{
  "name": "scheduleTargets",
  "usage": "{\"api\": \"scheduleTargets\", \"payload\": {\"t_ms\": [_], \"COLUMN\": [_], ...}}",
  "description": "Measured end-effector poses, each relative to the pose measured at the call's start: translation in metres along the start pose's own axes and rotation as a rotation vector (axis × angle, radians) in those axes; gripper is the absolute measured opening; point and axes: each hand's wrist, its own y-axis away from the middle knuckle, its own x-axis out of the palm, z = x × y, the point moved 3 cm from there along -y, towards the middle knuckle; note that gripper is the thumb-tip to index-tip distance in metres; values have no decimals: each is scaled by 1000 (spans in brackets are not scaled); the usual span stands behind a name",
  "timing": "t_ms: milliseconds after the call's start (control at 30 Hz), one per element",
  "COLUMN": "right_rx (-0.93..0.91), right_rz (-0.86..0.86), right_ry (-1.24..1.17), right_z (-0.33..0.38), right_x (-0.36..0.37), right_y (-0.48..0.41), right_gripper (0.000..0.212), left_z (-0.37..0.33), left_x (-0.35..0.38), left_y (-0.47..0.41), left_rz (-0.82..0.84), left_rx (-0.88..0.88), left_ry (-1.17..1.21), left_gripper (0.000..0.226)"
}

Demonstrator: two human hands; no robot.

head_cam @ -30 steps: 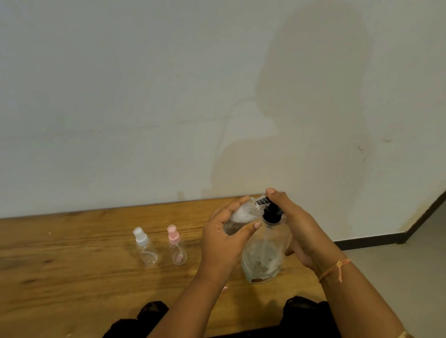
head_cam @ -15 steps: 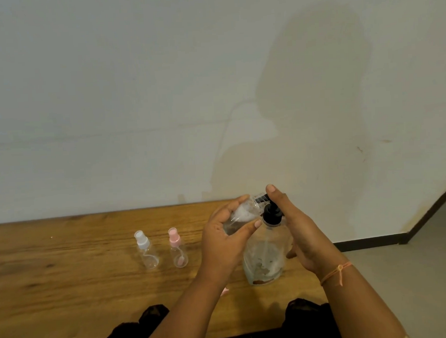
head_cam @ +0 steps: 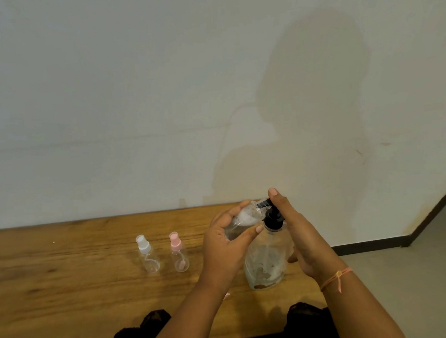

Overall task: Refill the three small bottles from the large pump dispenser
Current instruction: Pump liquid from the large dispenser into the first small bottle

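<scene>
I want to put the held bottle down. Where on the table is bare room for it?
Bare wood lies left of the white-capped bottle, out to the table edge, and in front of both capped bottles, toward the person. The gap between the pink-capped bottle and the left hand is narrow. The dispenser and the right hand crowd the right end.

Plain room, wooden table [head_cam: 67, 267], bare wall [head_cam: 109, 97]

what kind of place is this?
Probably a plain indoor room, maybe a home or office; nothing narrows it further. A wooden table stands against a bare painted wall, with a pale floor and dark skirting board at right.
</scene>
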Motion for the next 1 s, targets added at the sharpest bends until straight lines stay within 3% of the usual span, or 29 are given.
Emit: {"api": "scheduleTargets", "payload": {"t_ms": [233,400,600,733,1000], "right_rx": [-12,-12,-27,8,34], "right_rz": [0,-12,-1,27,11], "right_ry": [-15,-11,-10,18,-10], "right_z": [0,-2,0,1,-4], "right_x": [-1,-1,0,1,-2], "right_y": [-3,-6,-1,0,-6], "right_gripper": [37,47,42,60,69], "left_z": [4,4,2,1,3], "left_x": [-1,-2,-1,-1,-1], "left_y": [-3,-1,-1,-2,-2], "left_rz": [-5,0,-6,-11,-12], "left_rx": [-18,-19,-10,-4,-14], "left_ry": [7,-10,-21,-12,-28], "left_gripper": [45,44,45,44,45]}}
